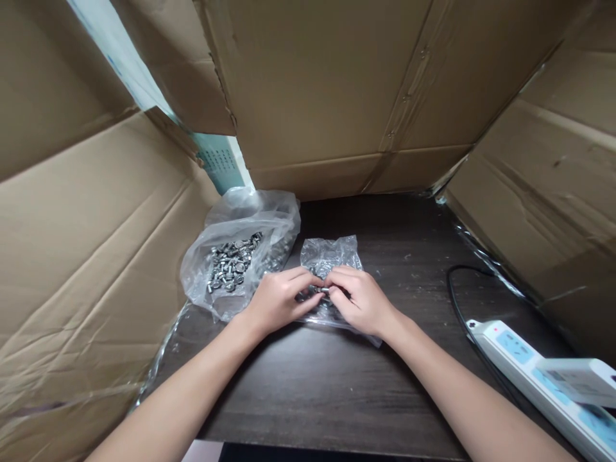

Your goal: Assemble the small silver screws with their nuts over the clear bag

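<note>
Both hands meet over a small clear plastic bag point(331, 250) lying on the dark table. A small metal screw point(323, 290) is pinched between the fingertips of my left hand point(283, 295) and my right hand point(360, 298). More metal pieces show partly under my fingers, on or in the small bag; the hands hide most of them. Just left of my left hand, a larger clear plastic bag point(282, 218) lies open with many metal screws point(231, 264) inside.
Cardboard walls point(327, 90) enclose the dark wooden table point(308, 385) at the back and both sides. A white power strip point(534, 378) with a plugged-in white adapter point(577, 378) lies at right, beside a black cable point(452, 295).
</note>
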A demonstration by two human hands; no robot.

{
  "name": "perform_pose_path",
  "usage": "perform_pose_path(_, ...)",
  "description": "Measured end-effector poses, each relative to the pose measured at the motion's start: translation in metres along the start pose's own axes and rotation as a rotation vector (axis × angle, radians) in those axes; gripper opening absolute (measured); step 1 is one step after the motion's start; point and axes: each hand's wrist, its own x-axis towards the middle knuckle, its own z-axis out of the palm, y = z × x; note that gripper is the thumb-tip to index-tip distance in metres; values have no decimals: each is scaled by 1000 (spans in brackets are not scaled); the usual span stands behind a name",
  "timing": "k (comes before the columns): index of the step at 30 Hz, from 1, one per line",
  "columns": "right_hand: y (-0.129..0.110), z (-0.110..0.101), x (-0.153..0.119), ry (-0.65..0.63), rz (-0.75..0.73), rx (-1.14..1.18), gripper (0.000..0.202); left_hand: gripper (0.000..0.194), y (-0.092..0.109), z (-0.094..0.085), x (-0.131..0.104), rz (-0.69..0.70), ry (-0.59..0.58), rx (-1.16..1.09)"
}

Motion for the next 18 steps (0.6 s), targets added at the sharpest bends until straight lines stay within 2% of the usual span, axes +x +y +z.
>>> perform_pose_path(18,-2,5,0,19,38,-89,16,13,3,0,2,66,35,26)
